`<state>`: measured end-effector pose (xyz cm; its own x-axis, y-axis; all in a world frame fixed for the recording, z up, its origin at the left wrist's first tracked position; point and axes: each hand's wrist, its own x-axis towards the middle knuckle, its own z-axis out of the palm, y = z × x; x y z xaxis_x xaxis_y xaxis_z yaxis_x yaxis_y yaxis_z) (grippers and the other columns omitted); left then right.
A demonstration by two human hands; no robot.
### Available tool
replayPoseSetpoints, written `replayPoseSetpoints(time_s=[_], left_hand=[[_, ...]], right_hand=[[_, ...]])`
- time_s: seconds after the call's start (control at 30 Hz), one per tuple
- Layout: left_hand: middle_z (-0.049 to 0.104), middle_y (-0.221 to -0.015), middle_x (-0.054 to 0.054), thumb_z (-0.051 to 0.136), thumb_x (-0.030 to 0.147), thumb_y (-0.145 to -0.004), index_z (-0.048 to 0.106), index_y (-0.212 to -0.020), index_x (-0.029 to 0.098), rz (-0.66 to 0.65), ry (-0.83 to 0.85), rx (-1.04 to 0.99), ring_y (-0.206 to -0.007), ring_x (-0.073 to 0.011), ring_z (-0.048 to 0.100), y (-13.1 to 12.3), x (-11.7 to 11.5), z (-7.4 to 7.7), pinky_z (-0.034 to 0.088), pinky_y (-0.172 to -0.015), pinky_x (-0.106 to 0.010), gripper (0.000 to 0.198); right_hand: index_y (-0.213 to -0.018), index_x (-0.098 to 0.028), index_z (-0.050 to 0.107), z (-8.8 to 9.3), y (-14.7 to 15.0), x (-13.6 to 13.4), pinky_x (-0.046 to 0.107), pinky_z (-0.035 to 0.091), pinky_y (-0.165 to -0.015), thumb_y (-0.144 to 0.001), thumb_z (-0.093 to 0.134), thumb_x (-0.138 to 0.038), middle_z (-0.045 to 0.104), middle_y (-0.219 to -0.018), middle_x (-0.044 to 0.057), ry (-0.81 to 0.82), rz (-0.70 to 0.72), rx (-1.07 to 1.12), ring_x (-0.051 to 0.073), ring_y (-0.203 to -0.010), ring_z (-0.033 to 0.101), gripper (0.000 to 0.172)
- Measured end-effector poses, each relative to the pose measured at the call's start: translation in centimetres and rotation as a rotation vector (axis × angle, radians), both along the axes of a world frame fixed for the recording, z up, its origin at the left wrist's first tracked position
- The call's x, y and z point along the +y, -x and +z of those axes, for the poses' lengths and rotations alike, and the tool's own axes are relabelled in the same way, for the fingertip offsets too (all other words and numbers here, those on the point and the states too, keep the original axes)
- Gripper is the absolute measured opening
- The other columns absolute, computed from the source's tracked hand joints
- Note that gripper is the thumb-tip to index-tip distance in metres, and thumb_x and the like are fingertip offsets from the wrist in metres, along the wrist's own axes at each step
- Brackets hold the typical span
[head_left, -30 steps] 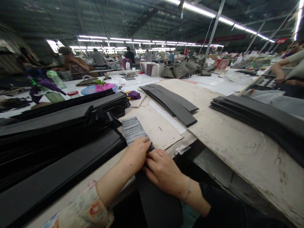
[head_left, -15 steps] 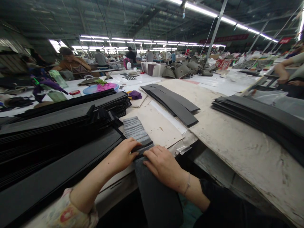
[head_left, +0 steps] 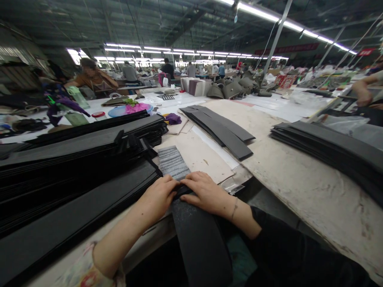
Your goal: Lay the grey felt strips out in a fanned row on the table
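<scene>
The fingers (head_left: 170, 185) of the left hand (head_left: 158, 196) curve over the dark grey strip (head_left: 200, 243), and the fingers (head_left: 193, 185) of the right hand (head_left: 206, 192) lie close together on top of it. They seem to press down, but whether either hand pinches the strip cannot be told. The hands have drawn closer, their fingertips now almost meeting over a narrow black band (head_left: 183, 192) across the strip. The strip's far end lies under the hands at the bench edge, and the rest hangs down toward the person's lap. Just beyond the fingertips, a ribbed grey piece (head_left: 172, 162) rests on a pale cardboard sheet (head_left: 197, 157). A thick stack of black strips (head_left: 74, 159) fills the left of the frame, and two smaller stacks lie ahead (head_left: 217, 131) and at right (head_left: 329, 147) on the scuffed bench (head_left: 299, 191). A purple cloth (head_left: 172, 118) sits near the upper stack's end. Farther off, a co-worker's hand (head_left: 362, 93) shows at upper right, and grey handbags (head_left: 230, 89) are heaped in the distance.
</scene>
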<state>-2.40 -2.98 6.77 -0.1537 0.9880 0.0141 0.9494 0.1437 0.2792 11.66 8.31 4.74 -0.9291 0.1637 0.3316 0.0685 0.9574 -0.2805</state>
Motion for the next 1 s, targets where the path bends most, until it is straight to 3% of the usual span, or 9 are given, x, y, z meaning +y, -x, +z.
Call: replayPoseSetpoints(time_s=[0.13,0.23,0.37,0.5,0.6,0.7,1.0], left_hand=[[0.056,-0.091,-0.007,0.037,0.011,-0.084,0.060,-0.101,0.015,-0.022,0.013,0.154,-0.088,-0.0195,0.051,-0.8,-0.5,-0.5,0.043,-0.083,-0.034,0.029],[0.057,-0.097,-0.007,0.037,0.006,-0.080,0.055,-0.113,0.015,-0.030,-0.012,0.192,-0.090,-0.0190,0.050,-1.3,-1.3,-1.1,0.042,-0.087,-0.033,0.038],[0.056,-0.107,-0.009,0.032,-0.001,-0.077,0.049,-0.120,0.012,0.021,-0.055,0.186,-0.097,-0.0193,0.049,-1.0,-2.8,-2.0,0.041,-0.091,-0.034,0.049],[0.059,-0.106,-0.009,0.030,0.002,-0.078,0.057,-0.111,0.014,0.045,-0.041,0.142,-0.095,-0.0190,0.053,0.6,-3.6,-1.7,0.043,-0.089,-0.035,0.044],[0.059,-0.103,-0.008,0.032,0.012,-0.083,0.060,-0.104,0.015,0.085,-0.047,0.120,-0.093,-0.0187,0.054,1.9,-3.0,-0.9,0.044,-0.087,-0.034,0.035],[0.056,-0.104,-0.009,0.033,0.019,-0.086,0.056,-0.110,0.013,0.130,-0.110,0.158,-0.096,-0.0196,0.053,2.6,-1.6,-0.6,0.043,-0.088,-0.035,0.034],[0.057,-0.090,-0.008,0.034,0.017,-0.085,0.060,-0.085,0.016,0.107,-0.077,0.290,-0.087,-0.0205,0.052,1.6,0.4,-1.2,0.041,-0.082,-0.034,0.026]], right_hand=[[-0.102,-0.013,0.057,0.0,0.2,-0.7,0.035,0.040,-0.085,-0.085,0.047,-0.038,0.056,-0.091,0.008,-0.123,-0.004,-0.042,0.021,-0.092,0.050,0.032],[-0.100,-0.012,0.057,0.1,0.0,-1.3,0.036,0.041,-0.083,-0.088,0.041,-0.036,0.057,-0.088,0.008,-0.194,-0.036,-0.049,0.022,-0.089,0.051,0.032],[-0.109,-0.010,0.053,-0.3,-0.3,-1.9,0.037,0.040,-0.086,-0.089,0.037,-0.037,0.058,-0.094,0.010,-0.199,-0.083,-0.008,0.022,-0.095,0.050,0.037],[-0.111,-0.011,0.052,-0.6,-0.4,-2.1,0.037,0.041,-0.086,-0.088,0.042,-0.036,0.057,-0.098,0.010,-0.178,-0.103,0.001,0.023,-0.097,0.049,0.035],[-0.110,-0.012,0.052,-0.6,-0.4,-2.1,0.036,0.041,-0.085,-0.087,0.044,-0.035,0.057,-0.097,0.009,-0.161,-0.105,0.009,0.022,-0.098,0.049,0.033],[-0.110,-0.012,0.052,-0.6,-0.4,-2.1,0.036,0.041,-0.085,-0.086,0.045,-0.034,0.057,-0.097,0.009,-0.159,-0.109,0.015,0.022,-0.098,0.049,0.033],[-0.112,-0.011,0.052,-0.7,-0.4,-2.1,0.036,0.040,-0.087,-0.087,0.044,-0.035,0.057,-0.097,0.010,-0.158,-0.120,0.009,0.022,-0.097,0.050,0.036]])
